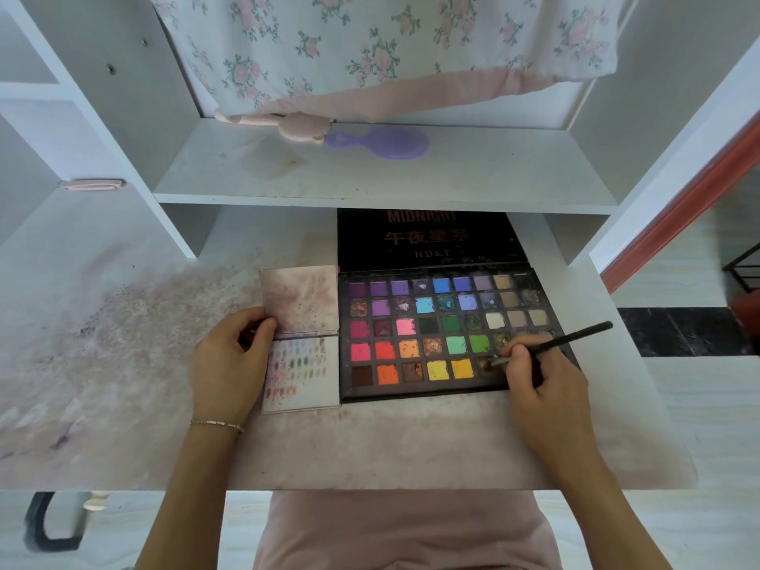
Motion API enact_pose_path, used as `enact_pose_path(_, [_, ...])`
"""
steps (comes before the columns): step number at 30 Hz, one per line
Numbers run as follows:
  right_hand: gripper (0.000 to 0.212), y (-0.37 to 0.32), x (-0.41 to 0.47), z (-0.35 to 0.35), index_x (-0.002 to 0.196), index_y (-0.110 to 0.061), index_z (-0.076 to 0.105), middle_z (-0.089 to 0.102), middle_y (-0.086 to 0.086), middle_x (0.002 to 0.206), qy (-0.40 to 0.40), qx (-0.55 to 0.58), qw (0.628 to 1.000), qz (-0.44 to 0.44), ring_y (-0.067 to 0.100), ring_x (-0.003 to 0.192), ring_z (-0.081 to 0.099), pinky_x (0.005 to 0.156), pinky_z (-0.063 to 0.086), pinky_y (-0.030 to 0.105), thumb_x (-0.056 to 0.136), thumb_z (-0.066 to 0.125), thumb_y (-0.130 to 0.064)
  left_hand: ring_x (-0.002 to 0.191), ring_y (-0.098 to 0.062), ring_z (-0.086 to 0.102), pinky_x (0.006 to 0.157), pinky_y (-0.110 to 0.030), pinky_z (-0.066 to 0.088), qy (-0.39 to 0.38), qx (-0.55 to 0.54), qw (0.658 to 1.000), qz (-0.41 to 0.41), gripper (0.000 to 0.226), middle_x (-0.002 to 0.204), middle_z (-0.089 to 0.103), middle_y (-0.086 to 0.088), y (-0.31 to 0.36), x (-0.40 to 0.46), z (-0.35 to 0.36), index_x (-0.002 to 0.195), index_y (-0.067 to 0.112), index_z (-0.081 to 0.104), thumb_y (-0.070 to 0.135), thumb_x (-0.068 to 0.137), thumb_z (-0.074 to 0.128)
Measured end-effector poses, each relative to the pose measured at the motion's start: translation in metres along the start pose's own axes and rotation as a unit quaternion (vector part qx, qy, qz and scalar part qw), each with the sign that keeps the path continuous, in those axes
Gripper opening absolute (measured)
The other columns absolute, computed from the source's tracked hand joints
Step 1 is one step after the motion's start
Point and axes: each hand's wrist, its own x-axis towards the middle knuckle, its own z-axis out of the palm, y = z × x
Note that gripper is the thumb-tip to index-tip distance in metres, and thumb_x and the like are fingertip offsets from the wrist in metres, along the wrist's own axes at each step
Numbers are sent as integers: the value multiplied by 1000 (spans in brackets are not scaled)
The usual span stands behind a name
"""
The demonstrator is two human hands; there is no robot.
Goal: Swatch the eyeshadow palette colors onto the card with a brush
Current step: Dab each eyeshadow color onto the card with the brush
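Note:
An open eyeshadow palette [436,331] with several rows of coloured pans lies on the desk, its black lid [427,240] flat behind it. Just left of it lies a folded white card [304,364]; its lower half carries rows of small colour swatches, its upper half is smudged pink. My left hand [230,364] holds the card's left edge, thumb at the fold. My right hand [538,380] grips a thin black brush [563,343], whose tip touches a brownish pan in the bottom row at the palette's right end.
The white desk [370,446] is dusted with pink powder, thickest at the left. A shelf [370,174] overhangs the lid, with a purple hand mirror [382,144] on it. Floral cloth [370,55] hangs at the back. White side panels stand left and right.

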Motion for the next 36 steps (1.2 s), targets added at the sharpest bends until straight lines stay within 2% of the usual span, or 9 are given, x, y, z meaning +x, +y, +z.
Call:
enact_pose_path(4, [21, -7, -1, 6, 72, -35, 50, 56, -15, 62, 9, 48, 999, -3, -7, 65, 56, 50, 39, 4, 83, 42, -19, 77, -12, 54, 69, -25, 39, 2, -2, 1000, 1, 16, 92, 68, -1, 1, 1, 0, 97, 13, 69, 15, 86, 59])
enact_pose_path(8, [20, -20, -3, 25, 72, -34, 52, 55, -7, 54, -19, 92, 996, -6, 2, 54, 52, 46, 36, 7, 83, 44, -19, 75, -10, 54, 62, -13, 34, 5, 1, 1000, 7, 15, 90, 66, 2, 1, -1, 0, 96, 12, 69, 13, 85, 59])
enact_pose_path(11, [15, -33, -6, 40, 75, -34, 52, 62, -11, 73, -59, 123, 990, -32, 6, 57, 54, 48, 38, 9, 84, 44, -25, 74, -9, 53, 62, -10, 33, 7, -3, 1000, 1, 14, 87, 64, 7, 2, -1, 0, 94, 14, 70, 13, 85, 60])
enact_pose_path(14, [11, -46, -10, 56, 76, -33, 51, 61, -12, 73, -103, 142, 983, -48, 5, 57, 55, 50, 38, 9, 83, 45, -28, 73, -9, 54, 63, -10, 34, 6, -10, 1000, 3, 13, 86, 64, 8, 2, -1, 1, 94, 15, 70, 13, 84, 60])
enact_pose_path(19, [22, -63, -17, 85, 79, -40, 50, 59, -13, 69, -167, 138, 974, -69, 3, 69, 58, 60, 42, 7, 82, 52, -18, 68, -2, 52, 63, -6, 33, 6, -18, 1000, 7, 12, 81, 61, 12, 2, 0, 0, 90, 16, 70, 12, 82, 62])
enact_pose_path(21, [24, -67, -20, 93, 80, -42, 49, 60, -16, 74, -183, 123, 972, -75, 2, 76, 60, 64, 44, 8, 81, 53, -19, 68, 1, 52, 63, -6, 34, 5, -29, 1000, 3, 12, 79, 59, 14, 2, 0, 0, 89, 16, 70, 11, 82, 62])
enact_pose_path(24, [7, -68, -19, 100, 82, -30, 57, 63, -8, 78, -188, 88, 976, -72, 6, 78, 60, 70, 50, 21, 80, 52, -25, 67, 1, 52, 62, -7, 35, 4, -31, 999, 4, 11, 78, 59, 14, 2, 0, 0, 89, 17, 69, 11, 82, 62])
enact_pose_path(27, [8, -68, -18, 103, 85, -24, 60, 63, -7, 82, -199, 72, 975, -66, 8, 81, 60, 73, 52, 32, 81, 53, -25, 69, -5, 54, 63, -11, 37, 5, -28, 1000, 6, 12, 78, 60, 12, 1, 0, 0, 90, 16, 69, 12, 82, 62])
enact_pose_path(36, [15, -71, -19, 103, 86, -22, 62, 63, -6, 83, -217, 49, 974, -53, 12, 79, 61, 72, 52, 37, 80, 51, -30, 70, -6, 53, 63, -8, 34, 8, -14, 1000, 4, 13, 81, 61, 10, 1, 0, -1, 92, 17, 69, 14, 82, 62])
